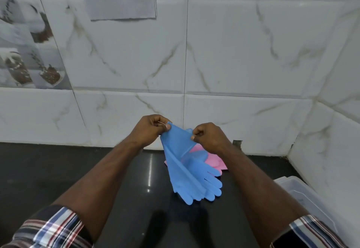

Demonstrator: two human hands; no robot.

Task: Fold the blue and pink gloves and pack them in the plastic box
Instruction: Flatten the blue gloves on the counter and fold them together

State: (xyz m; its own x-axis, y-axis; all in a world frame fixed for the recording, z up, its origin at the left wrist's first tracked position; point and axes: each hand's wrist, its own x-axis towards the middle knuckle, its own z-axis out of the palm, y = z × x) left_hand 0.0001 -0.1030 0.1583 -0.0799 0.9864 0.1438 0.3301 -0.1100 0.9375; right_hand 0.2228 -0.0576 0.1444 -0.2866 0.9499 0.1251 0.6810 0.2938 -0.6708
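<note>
Both hands hold the blue gloves [187, 166] up by the cuff above the black table [58, 169]: the left hand [151, 130] pinches one corner at 11 o'clock, the right hand [209, 135] pinches the other at 1 o'clock. The glove fingers hang down to 6 o'clock, touching the table. The pink gloves [216, 160] lie behind them. The plastic box [303, 195] sits at 4 o'clock.

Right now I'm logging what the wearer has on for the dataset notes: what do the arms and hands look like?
Both hands, left and right, are bare, without gloves or rings showing. The forearms are bare too; plaid sleeves in white, navy and red are rolled up near the elbows.
</note>
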